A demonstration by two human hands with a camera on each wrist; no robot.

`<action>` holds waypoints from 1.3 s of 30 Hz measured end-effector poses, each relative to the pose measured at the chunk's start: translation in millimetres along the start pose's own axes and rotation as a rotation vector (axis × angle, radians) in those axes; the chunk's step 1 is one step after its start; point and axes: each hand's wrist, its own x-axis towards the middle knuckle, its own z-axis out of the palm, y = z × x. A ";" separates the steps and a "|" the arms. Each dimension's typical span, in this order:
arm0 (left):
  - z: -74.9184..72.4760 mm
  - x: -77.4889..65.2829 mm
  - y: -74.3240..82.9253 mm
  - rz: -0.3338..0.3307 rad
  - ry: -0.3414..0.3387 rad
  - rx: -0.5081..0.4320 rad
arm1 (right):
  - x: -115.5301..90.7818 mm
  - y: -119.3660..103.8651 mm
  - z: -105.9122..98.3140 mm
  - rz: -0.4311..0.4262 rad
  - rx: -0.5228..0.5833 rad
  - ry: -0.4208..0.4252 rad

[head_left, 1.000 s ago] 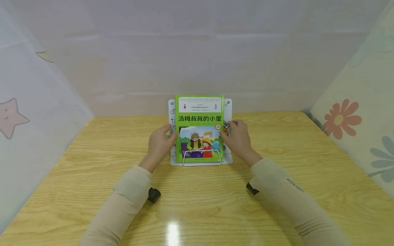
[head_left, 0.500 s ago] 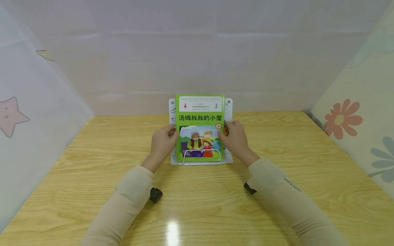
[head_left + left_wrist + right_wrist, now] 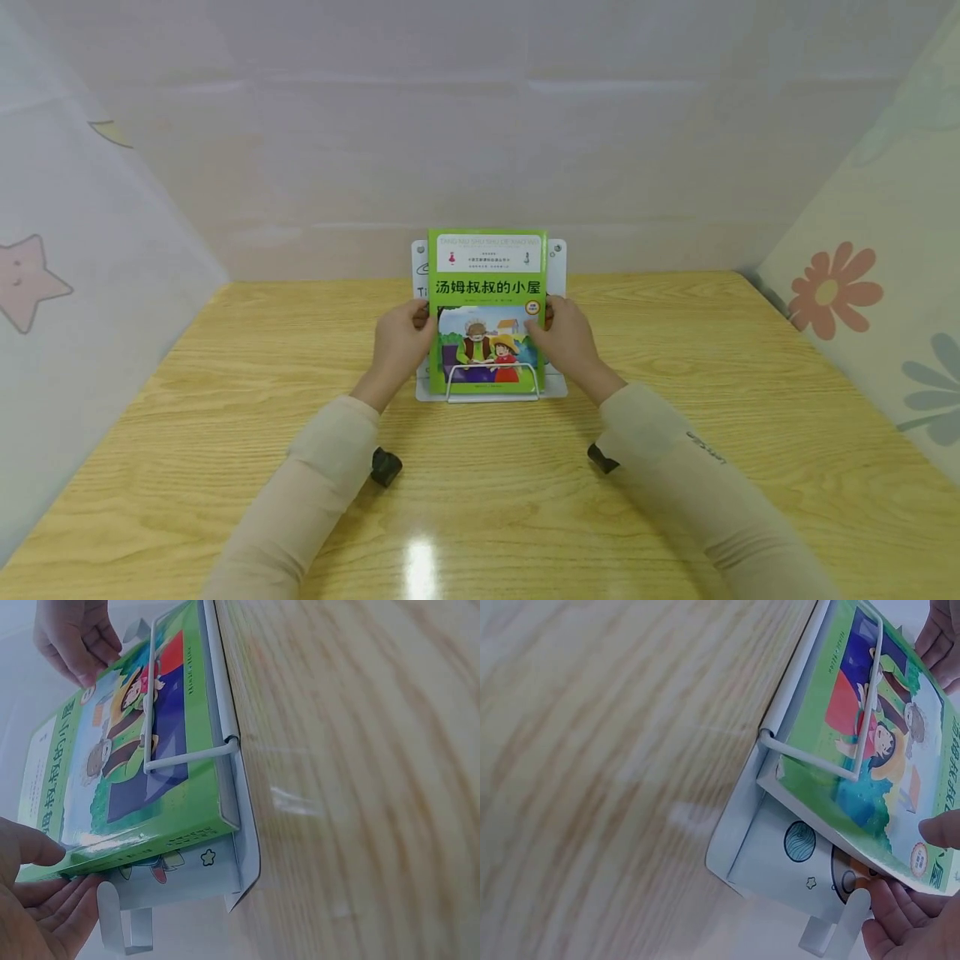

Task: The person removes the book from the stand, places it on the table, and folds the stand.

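Observation:
A green picture book (image 3: 487, 287) stands upright, leaning back on a white book stand (image 3: 557, 267) printed with drawings. A white wire retainer (image 3: 191, 756) crosses the lower front of its cover. My left hand (image 3: 402, 340) grips the book's left edge, thumb at the front cover and fingers tucked behind. At the opposite edge, my right hand (image 3: 570, 340) pinches the book the same way, its thumb (image 3: 939, 829) over the cover near the round sticker. The fingers of both hands lie between the book and the stand's back plate (image 3: 776, 859), partly hidden by the book.
The stand rests on a wood-grain table (image 3: 480, 500) near its back edge. Behind rises a pale cloth backdrop (image 3: 480, 150), with printed side panels left and right. White bent tabs (image 3: 124, 922) stick out beside the stand's back plate. A black wrist strap piece (image 3: 386, 467) hangs from each cuff.
Both hands have moved inward, their fingers going from the stand's side edges to behind the book's edges. The book and stand stay in about the same place.

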 end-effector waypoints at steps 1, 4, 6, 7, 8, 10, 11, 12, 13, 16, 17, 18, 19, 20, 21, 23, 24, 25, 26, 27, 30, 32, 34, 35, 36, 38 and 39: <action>0.2 0.4 0.3 -0.007 -0.002 0.005 | 0.1 -0.8 -0.3 0.009 0.000 -0.007; 0.6 1.8 0.9 -0.021 -0.011 0.010 | 0.6 -3.2 -1.5 0.031 -0.005 -0.029; 0.6 2.8 1.0 -0.032 -0.018 0.007 | 1.3 -4.8 -2.6 0.057 0.001 -0.039; 0.5 3.3 1.1 -0.038 -0.021 0.006 | 1.6 -5.7 -3.1 0.070 0.004 -0.044; 0.4 3.8 1.1 -0.043 -0.025 0.005 | 2.0 -6.7 -3.6 0.085 0.010 -0.050; 0.1 4.8 1.4 -0.052 -0.034 0.001 | 3.2 -9.0 -4.8 0.121 0.034 -0.058; 0.0 5.3 1.4 -0.053 -0.035 0.003 | 3.8 -9.8 -5.0 0.137 0.044 -0.060; -0.1 5.9 1.6 -0.057 -0.038 0.004 | 4.2 -10.8 -5.6 0.148 0.057 -0.063; 0.0 6.5 1.6 -0.061 -0.041 0.004 | 4.7 -11.8 -5.9 0.162 0.067 -0.067; -0.1 8.0 1.8 -0.075 -0.052 0.001 | 6.0 -14.4 -7.1 0.205 0.095 -0.070; -0.1 8.3 1.9 -0.080 -0.058 -0.005 | 6.5 -14.8 -7.4 0.216 0.098 -0.071; -0.2 8.4 2.2 -0.087 -0.065 -0.010 | 6.9 -15.3 -7.7 0.228 0.099 -0.070; -0.2 8.5 2.4 -0.093 -0.069 -0.014 | 7.4 -15.6 -7.9 0.241 0.098 -0.068; -0.2 8.7 2.6 -0.101 -0.074 -0.022 | 8.0 -15.7 -8.1 0.253 0.102 -0.068; -0.3 8.7 2.7 -0.108 -0.078 -0.032 | 8.7 -15.6 -8.3 0.265 0.103 -0.067; -0.7 8.7 3.1 -0.124 -0.083 -0.047 | 10.2 -15.1 -8.7 0.287 0.103 -0.065; -1.0 8.6 3.4 -0.130 -0.085 -0.053 | 11.0 -15.1 -8.8 0.301 0.108 -0.066; -1.2 8.6 3.6 -0.139 -0.083 -0.063 | 11.7 -14.8 -8.9 0.318 0.118 -0.067; -1.5 8.6 3.7 -0.148 -0.082 -0.073 | 12.6 -14.5 -9.1 0.333 0.131 -0.068; -1.8 8.5 4.0 -0.157 -0.081 -0.082 | 13.4 -14.4 -9.1 0.351 0.142 -0.068; -2.5 9.2 4.5 -0.179 -0.083 -0.108 | 15.5 -14.4 -9.7 0.395 0.176 -0.074; -2.6 10.4 4.2 -0.196 -0.084 -0.119 | 16.7 -14.8 -10.1 0.409 0.188 -0.075; -2.6 11.8 3.7 -0.206 -0.087 -0.128 | 17.3 -15.5 -10.7 0.416 0.190 -0.081; -2.7 12.5 3.5 -0.212 -0.086 -0.133 | 17.6 -15.7 -11.0 0.419 0.191 -0.084; -2.8 13.2 3.2 -0.217 -0.083 -0.137 | 17.9 -15.9 -11.3 0.420 0.194 -0.088; -3.3 14.5 3.1 -0.223 -0.078 -0.143 | 18.5 -16.3 -11.9 0.425 0.201 -0.096; -3.7 14.9 3.1 -0.224 -0.074 -0.143 | 18.9 -16.7 -12.2 0.425 0.207 -0.099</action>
